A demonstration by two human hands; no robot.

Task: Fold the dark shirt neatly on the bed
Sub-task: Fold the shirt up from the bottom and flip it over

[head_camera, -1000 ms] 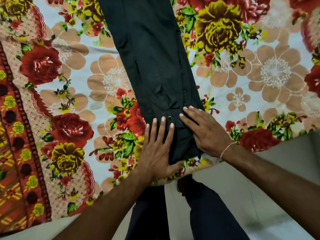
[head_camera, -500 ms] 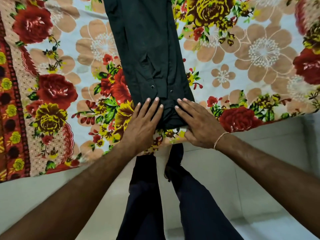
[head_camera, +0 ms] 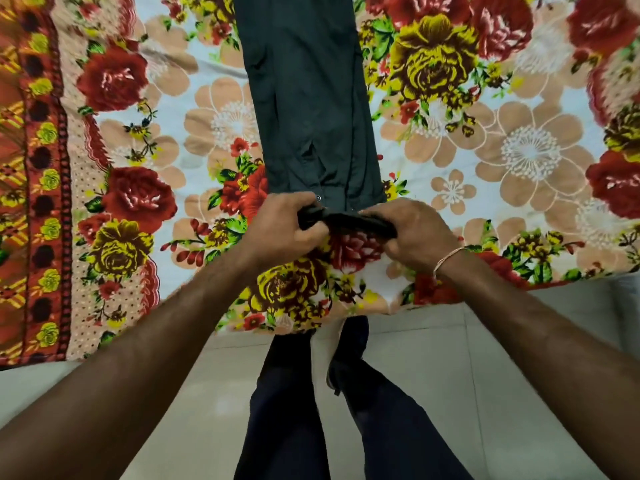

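Both bare forearms reached forward from the lower corners and converged toward the middle. The left hand [head_camera: 284, 226] was curled, knuckles up, fingers wrapped over and thumb tucked beneath what it gripped. The right hand [head_camera: 412, 233] mirrored it just beside, fingers bent downward in a pinch, a thin thread band around its wrist. The two hands sat close together, almost touching.
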